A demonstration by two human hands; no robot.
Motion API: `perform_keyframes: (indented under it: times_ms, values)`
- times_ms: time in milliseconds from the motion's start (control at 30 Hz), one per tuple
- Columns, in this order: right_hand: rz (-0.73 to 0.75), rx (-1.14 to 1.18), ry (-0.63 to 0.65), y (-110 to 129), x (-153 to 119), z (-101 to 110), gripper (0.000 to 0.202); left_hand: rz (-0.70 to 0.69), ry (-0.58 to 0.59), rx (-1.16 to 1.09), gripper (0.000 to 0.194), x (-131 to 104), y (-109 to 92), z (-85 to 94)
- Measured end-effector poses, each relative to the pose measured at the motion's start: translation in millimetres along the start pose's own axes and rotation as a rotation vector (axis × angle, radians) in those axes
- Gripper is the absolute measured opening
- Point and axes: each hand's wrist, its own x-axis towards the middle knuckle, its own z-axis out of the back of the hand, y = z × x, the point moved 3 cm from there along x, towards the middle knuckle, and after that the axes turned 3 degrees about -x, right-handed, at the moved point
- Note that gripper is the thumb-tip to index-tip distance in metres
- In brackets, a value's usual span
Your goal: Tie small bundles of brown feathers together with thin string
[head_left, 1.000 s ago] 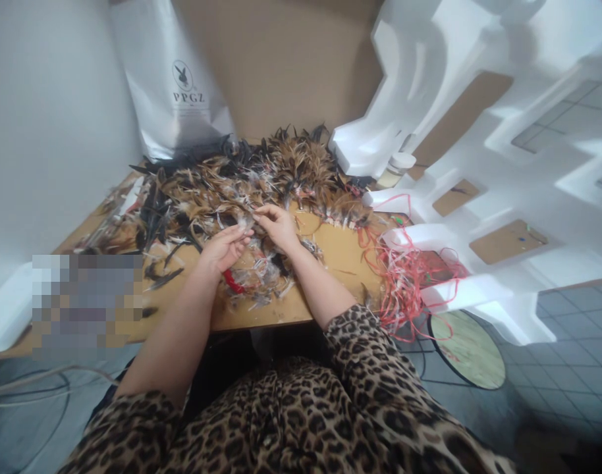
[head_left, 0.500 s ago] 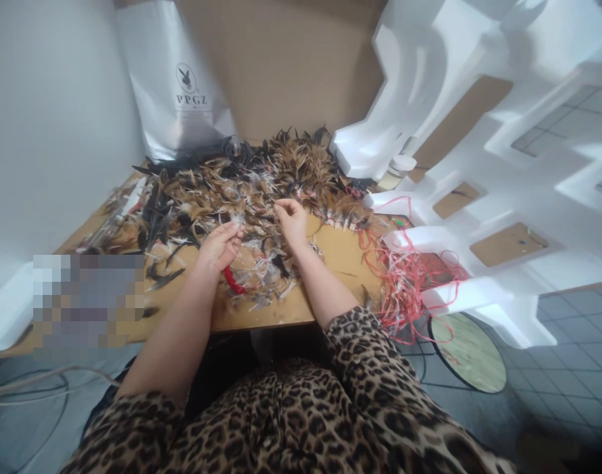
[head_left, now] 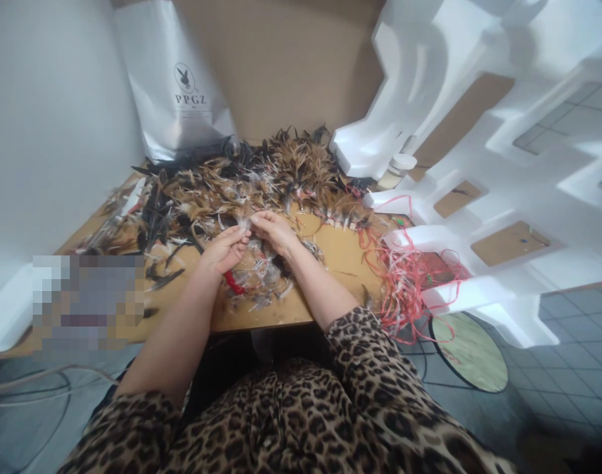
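Observation:
My left hand point(head_left: 226, 247) is closed in a pinch on a small pale, fluffy feather point(head_left: 244, 224) above the front of the table. Close beside it, my right hand point(head_left: 275, 233) is also pinched, its fingertips by the same feather; whatever they grip is too small to make out. Behind both hands spreads a heap of brown and black feathers point(head_left: 207, 187). Below them lie white feather scraps and clear bits point(head_left: 266, 273), along with a red strip point(head_left: 234, 283) near my left wrist.
At the right edge of the table point(head_left: 343, 253) hangs a tangle of pink-red ribbon point(head_left: 404, 283). White foam packing pieces point(head_left: 459, 243) stand on the right, a small lidded jar point(head_left: 398, 170) among them. A silver bag point(head_left: 182, 125) stands at the back left. A round stool point(head_left: 471, 352) is below right.
My right hand has moved left and slightly down from the feather heap, bringing its fingertips to those of my left hand. The left hand has barely shifted.

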Motion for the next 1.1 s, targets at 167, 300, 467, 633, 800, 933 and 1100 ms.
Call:
perform_keyframes:
  times_ms: [167, 300, 467, 633, 800, 933, 1100]
  values:
    - [-0.094, 0.027, 0.137, -4, 0, -2, 0.034, 0.007, 0.098, -0.032, 0.013, 0, -1, -1.5]
    - [-0.081, 0.060, 0.179, -5, -1, -3, 0.034, 0.027, 0.121, -0.053, 0.015, -1, -1, -3.0]
    - [0.031, 0.013, 0.095, 0, 0, -1, 0.034, -0.021, -0.010, 0.048, 0.013, 1, -1, -1.2]
    - [0.192, -0.121, -0.087, 8, -1, 3, 0.029, -0.148, -0.141, 0.131, 0.014, 2, -3, 1.7]
    - [0.293, -0.215, -0.129, 10, -3, 0, 0.026, -0.140, -0.127, 0.149, 0.015, 4, 1, 1.9]
    - [0.232, -0.164, -0.043, 5, -1, -2, 0.025, -0.123, -0.130, 0.113, 0.011, 5, 1, 3.5]
    - [0.095, -0.066, 0.078, 1, 1, 2, 0.031, -0.015, -0.085, 0.005, 0.011, 5, 0, 3.7]
